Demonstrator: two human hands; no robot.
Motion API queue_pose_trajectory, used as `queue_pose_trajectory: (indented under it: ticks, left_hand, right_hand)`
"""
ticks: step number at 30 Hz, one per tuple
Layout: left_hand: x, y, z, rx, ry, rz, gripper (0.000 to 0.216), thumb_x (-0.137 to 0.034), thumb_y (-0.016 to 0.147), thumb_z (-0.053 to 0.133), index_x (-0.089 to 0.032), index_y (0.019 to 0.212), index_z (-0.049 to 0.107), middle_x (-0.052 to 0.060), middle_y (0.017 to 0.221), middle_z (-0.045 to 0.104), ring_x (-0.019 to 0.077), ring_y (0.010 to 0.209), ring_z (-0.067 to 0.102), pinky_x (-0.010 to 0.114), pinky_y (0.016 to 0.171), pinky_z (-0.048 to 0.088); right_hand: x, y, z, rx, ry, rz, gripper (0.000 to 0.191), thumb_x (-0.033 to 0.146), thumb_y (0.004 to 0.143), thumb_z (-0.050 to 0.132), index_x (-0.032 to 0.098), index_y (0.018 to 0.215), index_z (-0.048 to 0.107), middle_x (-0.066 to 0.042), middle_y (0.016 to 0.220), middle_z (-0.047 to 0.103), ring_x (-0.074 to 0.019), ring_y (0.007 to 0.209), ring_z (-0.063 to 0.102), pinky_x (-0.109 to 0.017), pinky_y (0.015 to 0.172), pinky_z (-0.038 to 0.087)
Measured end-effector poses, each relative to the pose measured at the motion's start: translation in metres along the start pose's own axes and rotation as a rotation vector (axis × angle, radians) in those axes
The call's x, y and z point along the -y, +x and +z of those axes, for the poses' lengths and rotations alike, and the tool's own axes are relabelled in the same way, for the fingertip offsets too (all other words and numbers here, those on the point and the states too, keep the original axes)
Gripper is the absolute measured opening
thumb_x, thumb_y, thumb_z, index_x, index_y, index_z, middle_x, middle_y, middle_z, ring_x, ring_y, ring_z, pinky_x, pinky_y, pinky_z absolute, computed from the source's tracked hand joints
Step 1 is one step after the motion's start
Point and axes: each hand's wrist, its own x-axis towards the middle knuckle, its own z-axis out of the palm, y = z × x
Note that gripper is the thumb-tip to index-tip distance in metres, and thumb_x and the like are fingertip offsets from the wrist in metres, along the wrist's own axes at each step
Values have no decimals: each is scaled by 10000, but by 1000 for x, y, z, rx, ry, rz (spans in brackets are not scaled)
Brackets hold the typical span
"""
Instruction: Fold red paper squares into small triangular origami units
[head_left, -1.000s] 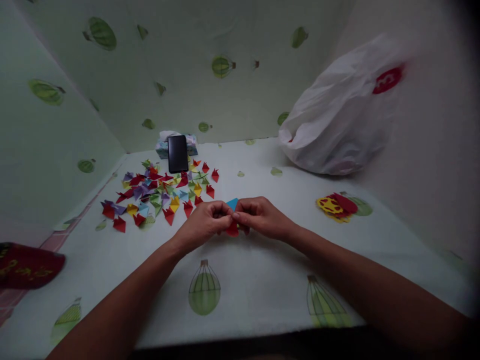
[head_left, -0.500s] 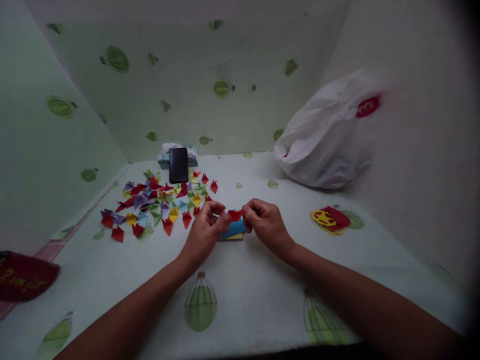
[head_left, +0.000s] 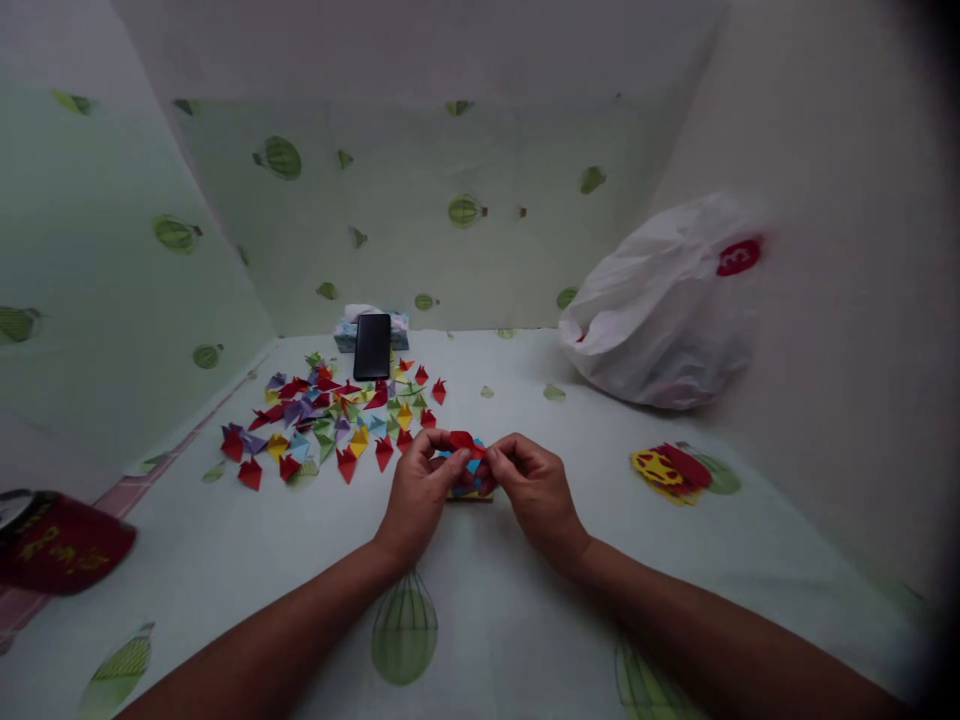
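A small folded piece of red paper (head_left: 463,440) is held up between both hands. My left hand (head_left: 418,490) is closed, pinching its left side between thumb and fingers. On the other side, my right hand (head_left: 536,490) pinches the paper's right end. Under the fingers, blue paper (head_left: 474,467) shows on a small stack with a yellowish edge (head_left: 469,495); the hands hide most of it. Left of my hands, many folded paper cranes (head_left: 346,462) lie spread in red, yellow, green, blue and purple.
Behind the cranes a black phone (head_left: 373,347) leans on a tissue box (head_left: 346,336). A full white plastic bag (head_left: 660,310) stands at the back right. Nearer lie red and yellow paper cutouts (head_left: 667,470). A red can (head_left: 71,545) is at the left edge.
The camera view has tilted up and turned left a little. My left fingers have moved onto the red paper, which now shows rounder between both hands.
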Motion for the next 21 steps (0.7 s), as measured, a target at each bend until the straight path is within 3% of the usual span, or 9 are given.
queue_pose_trajectory:
  ticks: [12, 21]
  left_hand:
    - [2, 4, -3, -26, -65, 0, 228, -282, 792, 708, -175, 926, 558, -13, 876, 617, 107, 704, 607, 264, 707, 514]
    - [-3, 10, -10, -162, 115, -2, 158, -255, 755, 673, -164, 827, 565, -43, 692, 594, 95, 573, 566, 235, 597, 471]
  right_hand:
    - [-9, -1, 3, 73, 16, 66, 280, 415, 793, 687, 193, 685, 556, 10, 628, 622, -134, 554, 608, -280, 560, 517]
    - [-10, -5, 3, 106, -155, 7, 236, 349, 807, 640, 199, 657, 537, 3, 591, 605, -139, 557, 565, -271, 559, 454]
